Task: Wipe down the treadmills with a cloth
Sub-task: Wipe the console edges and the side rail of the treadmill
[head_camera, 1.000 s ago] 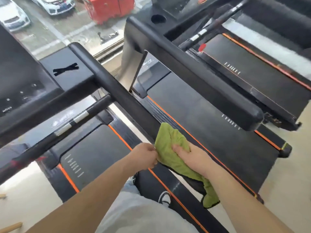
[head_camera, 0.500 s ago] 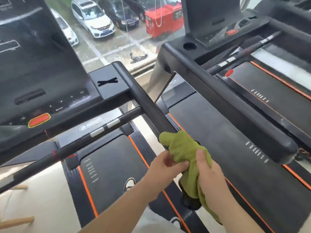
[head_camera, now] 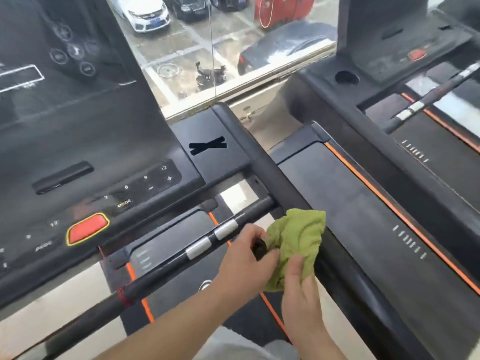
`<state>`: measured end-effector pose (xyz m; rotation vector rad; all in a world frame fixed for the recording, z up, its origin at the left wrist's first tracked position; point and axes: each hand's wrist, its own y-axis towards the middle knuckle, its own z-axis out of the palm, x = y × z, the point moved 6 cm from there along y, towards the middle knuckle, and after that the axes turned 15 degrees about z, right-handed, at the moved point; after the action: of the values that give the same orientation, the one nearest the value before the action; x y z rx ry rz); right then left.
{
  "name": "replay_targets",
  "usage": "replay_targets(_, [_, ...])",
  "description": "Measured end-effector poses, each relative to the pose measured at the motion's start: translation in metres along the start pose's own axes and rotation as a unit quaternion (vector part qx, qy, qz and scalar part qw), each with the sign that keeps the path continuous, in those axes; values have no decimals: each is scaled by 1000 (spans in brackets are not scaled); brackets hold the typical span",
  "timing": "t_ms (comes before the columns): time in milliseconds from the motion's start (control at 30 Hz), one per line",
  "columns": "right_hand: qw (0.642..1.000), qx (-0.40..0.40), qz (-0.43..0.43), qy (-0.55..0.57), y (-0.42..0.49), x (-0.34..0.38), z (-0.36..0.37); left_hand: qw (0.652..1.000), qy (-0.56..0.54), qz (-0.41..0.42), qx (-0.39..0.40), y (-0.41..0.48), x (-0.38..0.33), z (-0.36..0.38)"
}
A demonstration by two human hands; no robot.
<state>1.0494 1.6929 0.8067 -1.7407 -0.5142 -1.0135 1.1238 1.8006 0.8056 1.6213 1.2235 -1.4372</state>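
Both hands bunch the green cloth over the side handrail of the near treadmill, so a slide would wipe its top and sides. The left hand pinches 1 edge with curled fingers. The right hand grips the lower fold, thumb on top. Its other 4 fingers are hidden beneath, and the dark lump by the left thumb may be the end of the crossbar.
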Motion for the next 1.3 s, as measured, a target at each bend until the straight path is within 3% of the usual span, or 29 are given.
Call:
replay_targets(200, [986,-35,-107,-126,33,25,17,998,48,-25,-31,20,16,-29])
replay_targets(367, [945,4,-190,-268,81,61,44,986,80,-27,-145,47,8,-69])
replay_targets(433, [887,-18,-226,-402,101,62,60,981,96,-36,-164,54,10,-83])
replay_targets(533, [754,-36,-279,-593,120,48,85,979,91,-61,-171,57,21,-93])
replay_targets(667, [669,-30,-338,-662,127,65,109,973,81,-70,-202,51,30,-101])
replay_targets(767, [579,59,-280,-763,140,66,126,971,68,-67,-220,42,33,-103])
replay_targets(833, [541,116,-221,-803,152,70,136,971,83,-63,-217,37,35,-102])
replay_targets(933, [518,158,-76,-837,167,71,147,972,104,-71,-198,33,39,-100])
replay_targets(1000, [508,178,-26,-843,173,69,152,973,123,-72,-184,32,41,-99])
replay_targets(1067, [512,177,-36,-840,166,70,150,971,152,-50,-175,31,39,-100])
replay_targets(1133, [535,127,-199,-811,152,70,147,969,183,-13,-163,32,36,-99])
replay_targets(1167, [557,73,-279,-779,143,69,139,968,196,4,-154,33,35,-96])
replay_targets(1233, [651,-14,-357,-669,124,60,118,965,220,31,-136,34,34,-92])
replay_targets(1300, [717,-40,-363,-593,119,43,98,963,230,52,-129,35,33,-88])
